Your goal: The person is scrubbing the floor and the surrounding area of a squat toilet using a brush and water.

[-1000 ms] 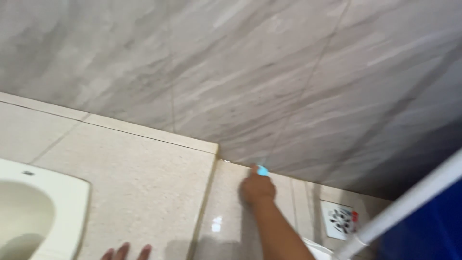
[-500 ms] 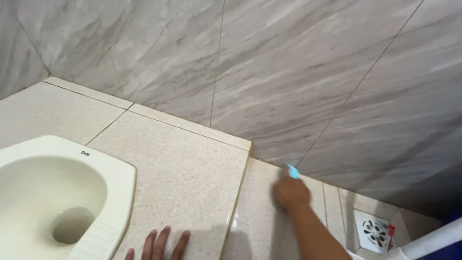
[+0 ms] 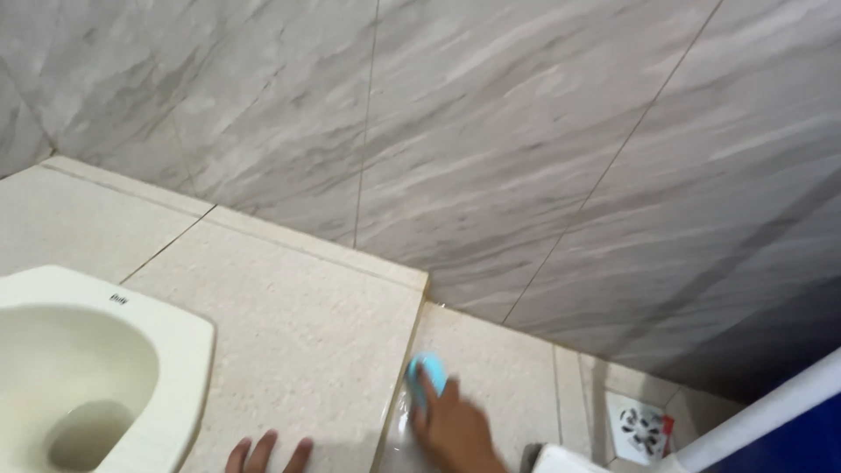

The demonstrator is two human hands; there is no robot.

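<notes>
Two hands low in frame: right hand (image 3: pixel 455 429) grips blue scrubber (image 3: pixel 427 377) on wet lower tile (image 3: pixel 508 368); left hand (image 3: pixel 267 454) flat, fingers spread, on raised step (image 3: pixel 307 333). Risk: scrubber skidding on slick glaze, knuckles striking step edge.

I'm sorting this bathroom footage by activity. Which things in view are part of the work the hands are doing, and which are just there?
In use:
right hand
blue scrubber under its fingers
glossy lower floor tile
left hand, resting on the raised platform

Just there:
squat toilet
floor drain
grey wall tiles
white pipe
</notes>
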